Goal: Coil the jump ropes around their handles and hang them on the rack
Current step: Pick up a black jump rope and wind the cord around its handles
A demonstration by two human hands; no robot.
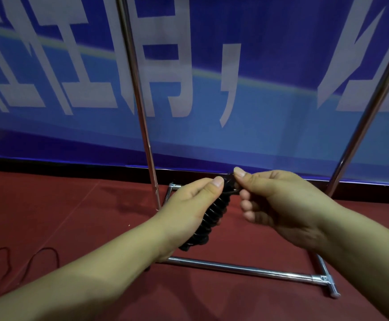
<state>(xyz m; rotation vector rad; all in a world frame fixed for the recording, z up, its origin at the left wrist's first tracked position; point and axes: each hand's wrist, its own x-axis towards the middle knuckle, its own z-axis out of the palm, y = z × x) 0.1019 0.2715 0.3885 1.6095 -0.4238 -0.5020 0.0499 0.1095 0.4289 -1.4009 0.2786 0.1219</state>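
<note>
A black jump rope (209, 218) is wound in tight coils around its handles, forming a thick bundle tilted from lower left to upper right. My left hand (189, 205) grips the bundle, thumb on its upper end. My right hand (274, 200) pinches the top end of the bundle between thumb and forefinger. Behind and below my hands stands the chrome rack (242, 268): two upright poles and a floor bar. Its top rail is out of view.
A second thin dark rope (27, 260) lies loose on the red carpet at the lower left. A blue banner (212, 89) with large white characters covers the wall behind the rack. The rack's right foot (327, 281) juts toward me.
</note>
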